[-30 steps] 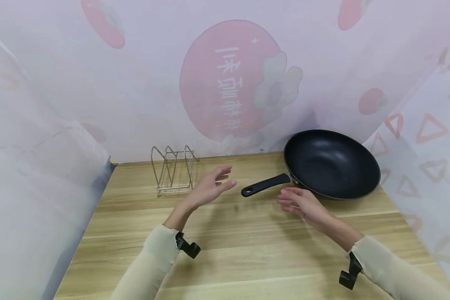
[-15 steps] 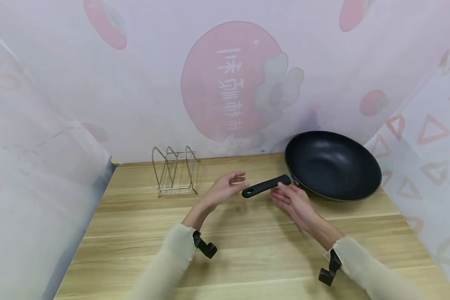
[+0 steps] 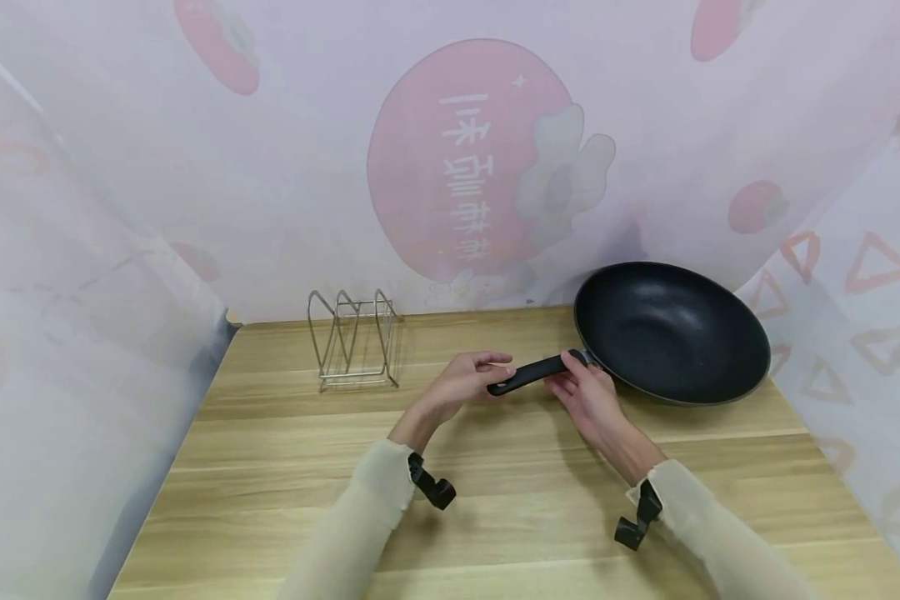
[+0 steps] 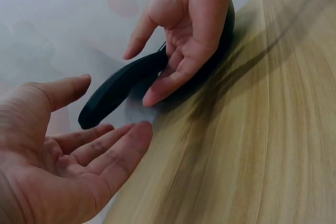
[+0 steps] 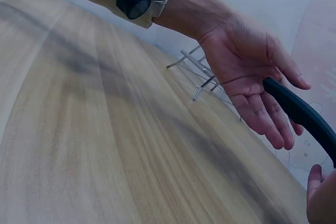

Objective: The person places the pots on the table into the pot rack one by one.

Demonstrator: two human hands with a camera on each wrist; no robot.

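Wooden tabletop (image 3: 495, 500) carries a black pan (image 3: 671, 329) at two o'clock. Both hands meet at its handle (image 3: 528, 373): left hand (image 3: 461, 385) open under the tip, right hand (image 3: 588, 400) loosely touching, not yet clasping. A firm hold seems needed next.

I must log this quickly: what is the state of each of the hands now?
Left hand: open, palm up at the end of the pan handle, holding nothing.
Right hand: open, fingers against the handle, not curled round it.
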